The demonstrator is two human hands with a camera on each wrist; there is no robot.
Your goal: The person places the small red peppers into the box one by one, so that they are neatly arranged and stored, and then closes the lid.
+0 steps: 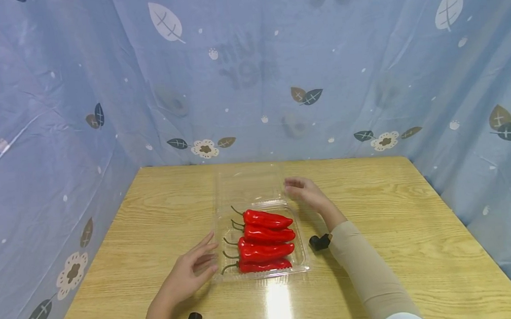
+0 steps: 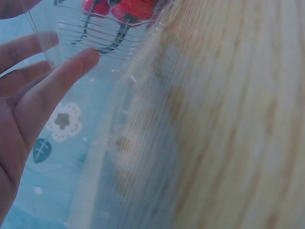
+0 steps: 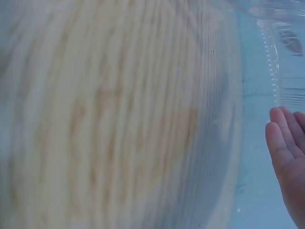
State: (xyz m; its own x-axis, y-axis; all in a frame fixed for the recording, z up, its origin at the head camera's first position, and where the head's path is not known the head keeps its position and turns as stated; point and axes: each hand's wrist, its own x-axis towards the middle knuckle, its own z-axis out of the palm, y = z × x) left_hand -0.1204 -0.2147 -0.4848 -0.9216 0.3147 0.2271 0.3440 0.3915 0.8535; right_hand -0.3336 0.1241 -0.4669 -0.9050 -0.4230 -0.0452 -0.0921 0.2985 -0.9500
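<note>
A clear plastic clamshell box (image 1: 303,247) lies with its lid (image 1: 250,182) folded back toward the far side. Several red peppers (image 1: 267,235) with green stems lie in its base in a stack of rows, stems to the left. My left hand (image 1: 188,273) is at the base's left side, fingers loosely bent and thumb apart; in the left wrist view its fingertips (image 2: 89,57) overlap the clear plastic, and contact is unclear. Beside the lid's right edge is my right hand (image 1: 307,194), its fingers fairly straight in the right wrist view, close to the clear plastic (image 3: 290,62). Neither hand grips anything.
The box rests on a light wood-grain table (image 1: 374,205). Blue curtains (image 1: 250,81) with leaf and flower prints hang behind and on both sides. Each wrist carries a small black camera, such as the one (image 1: 319,242) on the right.
</note>
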